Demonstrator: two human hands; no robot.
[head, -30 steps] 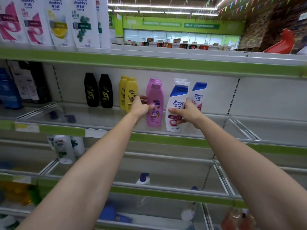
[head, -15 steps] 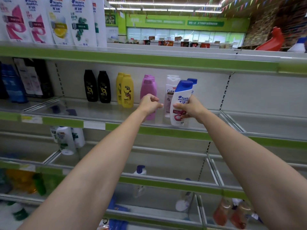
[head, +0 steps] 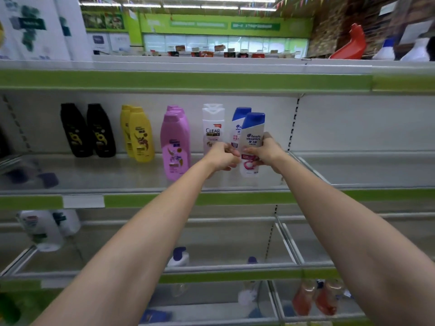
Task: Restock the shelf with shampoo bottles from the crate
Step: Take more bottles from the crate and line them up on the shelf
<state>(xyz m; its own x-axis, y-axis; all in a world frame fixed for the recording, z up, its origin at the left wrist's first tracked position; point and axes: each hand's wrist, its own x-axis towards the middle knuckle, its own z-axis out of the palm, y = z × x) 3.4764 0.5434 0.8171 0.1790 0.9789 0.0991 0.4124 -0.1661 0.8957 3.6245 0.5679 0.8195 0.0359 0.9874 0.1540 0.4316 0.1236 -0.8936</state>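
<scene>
Shelving (head: 146,175) with green price strips fills pretty much the whole view, and the middle tier is where everything's being lined up by brand, labels facing out so they can be read from the aisle. Bottles are sorted in short front-to-back files: black ones (head: 88,130) out at 9 o'clock from the hands, then yellow (head: 138,135), pink (head: 174,147), and a white Clear bottle (head: 213,128) at roughly 11 o'clock. A blue-capped Head & Shoulders bottle (head: 251,147) is gripped upright around its middle by the right hand (head: 267,154), fingers wrapped round it, just in front of its twin (head: 238,123), probably so it can be dropped into the same file. The left hand (head: 222,156) is curled right beside the label at 9 o'clock; whether anything is actually gripped can't be made out. No crate is visible.
</scene>
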